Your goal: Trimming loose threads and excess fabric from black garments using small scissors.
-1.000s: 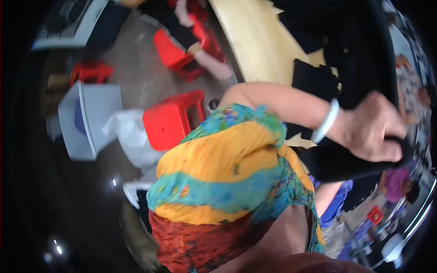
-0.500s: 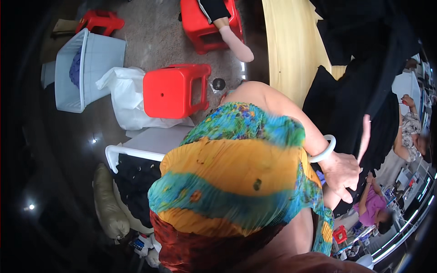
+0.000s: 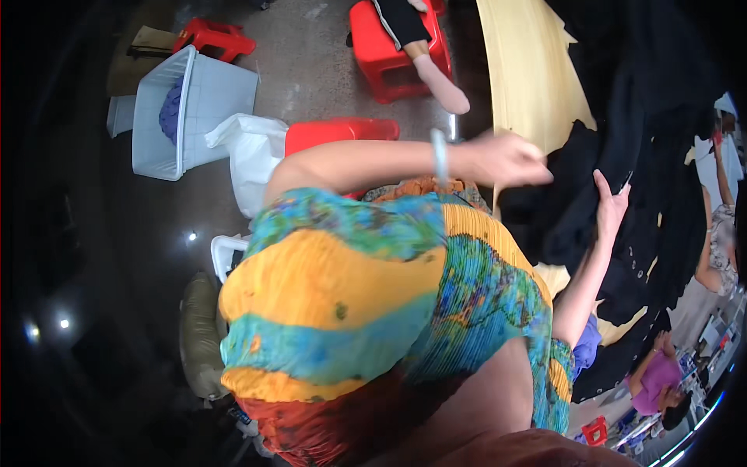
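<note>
My left hand (image 3: 510, 159), with a pale bangle (image 3: 440, 158) on its wrist, is smeared by motion. Its fingers look curled closed at the edge of black cloth (image 3: 548, 214), which hangs bunched below it. My right hand (image 3: 611, 206) reaches up across the dark fabric on the table. Its thumb stands up, and a small dark thing with a shiny glint shows at its fingertips, too small to name. Small ring-shaped marks dot the cloth beside the right forearm.
A pale wooden tabletop (image 3: 525, 70) lies beyond the cloth. Red stools (image 3: 393, 62) stand at the far side, one with a person's socked foot (image 3: 442, 86). A grey-white basket (image 3: 210, 101) and a white bag (image 3: 253, 159) are at left. Another worker (image 3: 654, 381) sits at lower right.
My left hand has swung up and left, away from the right arm, and black cloth now shows below it. My right arm, mostly hidden before, now stretches out over the fabric.
</note>
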{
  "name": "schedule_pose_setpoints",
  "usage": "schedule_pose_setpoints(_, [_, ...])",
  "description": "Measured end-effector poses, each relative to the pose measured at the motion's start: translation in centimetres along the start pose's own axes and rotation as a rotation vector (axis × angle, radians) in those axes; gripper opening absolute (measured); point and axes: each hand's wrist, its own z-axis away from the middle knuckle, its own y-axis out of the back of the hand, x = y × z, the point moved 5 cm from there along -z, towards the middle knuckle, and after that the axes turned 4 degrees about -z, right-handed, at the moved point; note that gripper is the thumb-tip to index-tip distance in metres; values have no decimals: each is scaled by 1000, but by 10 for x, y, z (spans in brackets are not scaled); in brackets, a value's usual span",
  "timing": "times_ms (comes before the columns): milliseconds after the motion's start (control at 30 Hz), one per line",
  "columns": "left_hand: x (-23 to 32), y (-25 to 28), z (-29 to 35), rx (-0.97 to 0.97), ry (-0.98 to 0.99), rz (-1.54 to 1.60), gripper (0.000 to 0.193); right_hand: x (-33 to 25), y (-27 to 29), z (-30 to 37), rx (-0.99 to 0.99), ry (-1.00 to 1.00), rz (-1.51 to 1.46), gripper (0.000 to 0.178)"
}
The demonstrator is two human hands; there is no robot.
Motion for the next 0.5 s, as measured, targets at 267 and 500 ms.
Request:
schedule_pose_setpoints(267, [-297,150,185,-78,1018,-830,28,113,-54,-62,-60,-37,85,41])
schedule_pose_setpoints(500, [-415,140,206,-747,1143,-1043,34,182,-98,-93,-14,-87,234,43])
